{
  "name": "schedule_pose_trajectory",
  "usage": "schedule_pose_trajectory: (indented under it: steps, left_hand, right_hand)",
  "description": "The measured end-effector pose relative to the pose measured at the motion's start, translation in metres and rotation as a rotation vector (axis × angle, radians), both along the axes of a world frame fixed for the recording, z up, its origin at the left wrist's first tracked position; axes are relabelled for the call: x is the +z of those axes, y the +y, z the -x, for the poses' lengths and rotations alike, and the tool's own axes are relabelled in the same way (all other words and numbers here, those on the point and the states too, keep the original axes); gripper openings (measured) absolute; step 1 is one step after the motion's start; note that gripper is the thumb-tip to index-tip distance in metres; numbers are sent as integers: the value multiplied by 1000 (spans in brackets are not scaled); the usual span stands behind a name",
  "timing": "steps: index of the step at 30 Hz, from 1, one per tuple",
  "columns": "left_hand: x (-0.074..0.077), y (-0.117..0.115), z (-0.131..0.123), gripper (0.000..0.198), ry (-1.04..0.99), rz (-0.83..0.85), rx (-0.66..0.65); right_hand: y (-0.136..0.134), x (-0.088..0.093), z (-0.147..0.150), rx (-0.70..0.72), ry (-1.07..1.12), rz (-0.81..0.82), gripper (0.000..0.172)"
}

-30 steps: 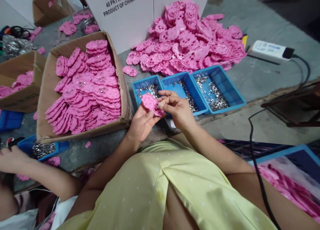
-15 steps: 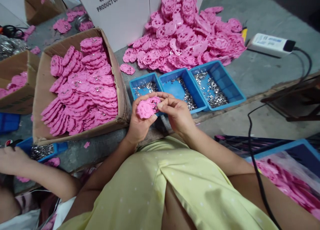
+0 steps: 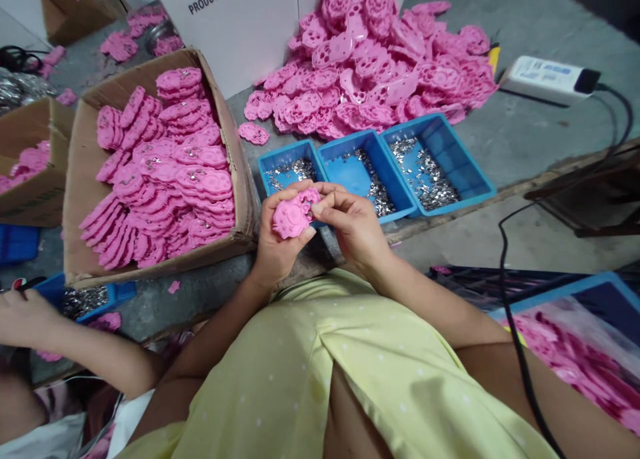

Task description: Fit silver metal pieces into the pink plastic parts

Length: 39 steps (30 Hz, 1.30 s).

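My left hand [image 3: 276, 249] is closed around a pink plastic shell [image 3: 292, 218], its thumb along the lower edge and its fingers behind. The shell has a rounded, raised face and a narrower end with openings. At that narrower end, the thumb and fingers of my right hand [image 3: 354, 227] are pinched together; any small part between them is too small to make out. Just beyond my hands stand three blue trays [image 3: 350, 174] holding small shiny metal pieces [image 3: 434, 189].
To the left is a cardboard box [image 3: 240, 199] of stacked pink shells. A large heap of pink shells [image 3: 370, 66] lies behind the trays, near a white device [image 3: 549, 80] with a black cable. Another person's hand [image 3: 25, 319] is at the lower left.
The view has shifted slightly. Both hands stay at the shell with nearly the same grip; the right thumb and fingers have barely moved.
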<state>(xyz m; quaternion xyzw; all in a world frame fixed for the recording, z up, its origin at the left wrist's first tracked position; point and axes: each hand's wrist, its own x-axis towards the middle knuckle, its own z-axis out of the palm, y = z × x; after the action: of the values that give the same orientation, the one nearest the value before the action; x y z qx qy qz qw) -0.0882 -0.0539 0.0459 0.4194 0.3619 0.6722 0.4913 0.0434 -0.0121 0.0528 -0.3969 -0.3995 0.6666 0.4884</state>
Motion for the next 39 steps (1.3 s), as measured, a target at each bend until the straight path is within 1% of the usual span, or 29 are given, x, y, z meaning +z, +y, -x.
schedule_pose_trajectory:
  steps: [5,8,11,14,17,21,26,28,32,35,39]
  left_hand:
    - [1,0,1,53,13,53,28]
    - [2,1,1,52,34,37,19]
    - [3,1,0,51,59,53,26]
    - [4,1,-1,53,63,76,40]
    - [3,2,-1,52,83,56,36]
    - [-6,4,3,49,113,-35,-4]
    - [-24,11,10,61,202,-233,-55]
    - [-27,13,11,61,224,-252,-59]
    - [-26,12,10,59,232,-244,-56]
    - [-24,11,9,59,245,-217,-36]
    - [-20,8,7,56,246,-182,-4]
  right_hand:
    - [1,-2,1,-5,27,48,41]
    - [1,-3,1,-6,49,73,38]
    - [1,-5,0,10,46,65,35]
    - [1,-6,-1,10,52,68,34]
    - [1,-6,-1,-2,56,83,33]
    - [2,-5,0,-12,81,107,34]
    - [1,0,2,-18,159,156,34]
    - [0,1,2,-14,185,160,33]
    - [0,0,2,-14,202,159,30]
    - [-2,-2,2,-43,166,129,28]
    - [-5,-2,4,-72,141,73,32]
